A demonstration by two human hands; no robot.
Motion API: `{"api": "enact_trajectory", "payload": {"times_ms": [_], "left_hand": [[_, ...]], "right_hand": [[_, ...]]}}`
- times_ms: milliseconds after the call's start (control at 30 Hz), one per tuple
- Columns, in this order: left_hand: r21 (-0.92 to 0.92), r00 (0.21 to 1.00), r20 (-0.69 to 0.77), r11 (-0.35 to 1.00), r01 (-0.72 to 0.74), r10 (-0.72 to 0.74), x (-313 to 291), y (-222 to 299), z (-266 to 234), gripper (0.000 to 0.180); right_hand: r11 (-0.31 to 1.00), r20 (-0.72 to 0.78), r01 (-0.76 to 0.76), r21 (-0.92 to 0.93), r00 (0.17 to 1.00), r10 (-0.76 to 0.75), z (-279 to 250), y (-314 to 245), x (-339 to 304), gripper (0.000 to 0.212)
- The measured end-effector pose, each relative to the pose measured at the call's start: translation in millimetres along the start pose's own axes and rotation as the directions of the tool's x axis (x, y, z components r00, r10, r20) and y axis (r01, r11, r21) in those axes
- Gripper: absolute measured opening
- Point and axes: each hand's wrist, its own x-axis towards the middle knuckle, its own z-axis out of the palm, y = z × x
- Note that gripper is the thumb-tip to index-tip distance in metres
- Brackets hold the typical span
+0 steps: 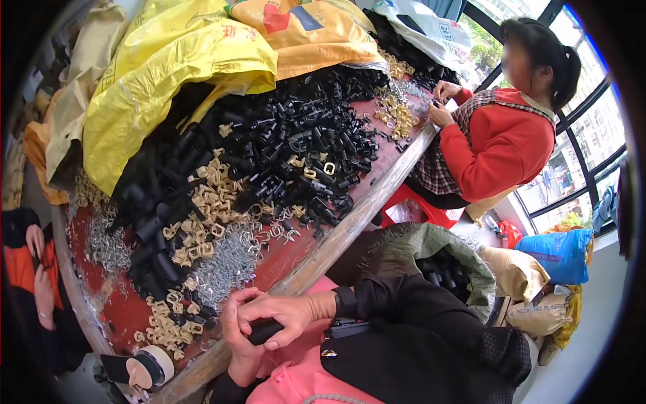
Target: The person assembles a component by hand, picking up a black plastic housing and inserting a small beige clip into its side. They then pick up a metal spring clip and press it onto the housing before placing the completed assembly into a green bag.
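Blue sack (555, 257) below black-framed window (584, 126), co-worker (505, 151) in checked apron (429, 170), round pale tub (156, 364)

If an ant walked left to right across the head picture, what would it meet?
The left co-worker's hands, round tub, the person's left hand and right hand around a black piece, dark wristband, open green sack, blue sack.

The right hand (293, 316) is held back-uppermost against the left hand (235, 330), which is inclined upward from below; both are partly curled. The dark-sleeved right forearm (387, 299) is extended from the right side.
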Motion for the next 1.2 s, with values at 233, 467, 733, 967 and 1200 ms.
{"api": "enact_trajectory", "payload": {"times_ms": [233,467,733,967,1200], "left_hand": [[-0.45,0.964,0.012,0.859,0.244,-0.267,4,9,12,0.037],[-0.55,0.93,0.113,0.758,0.351,-0.348,11,3,22,0.026],[-0.546,0.914,0.258,0.733,0.405,-0.313,11,-4,32,0.02],[-0.551,0.892,0.301,0.702,0.451,-0.336,11,-6,31,0.02],[-0.558,0.904,0.235,0.712,0.426,-0.357,3,-7,19,0.021]], "right_hand": [[0.996,0.078,-0.094,-0.005,0.993,0.094,-22,-12,-12,0.037],[0.911,-0.167,-0.406,-0.072,0.906,0.39,-78,-74,-76,0.04],[0.49,-0.561,-0.807,-0.33,0.585,0.586,-98,-160,-200,0.028],[-0.37,-0.684,-0.832,-0.413,0.016,0.729,-77,-189,-237,0.037],[-0.119,-0.672,-0.869,-0.481,0.278,0.686,-94,-176,-171,0.037]]}}
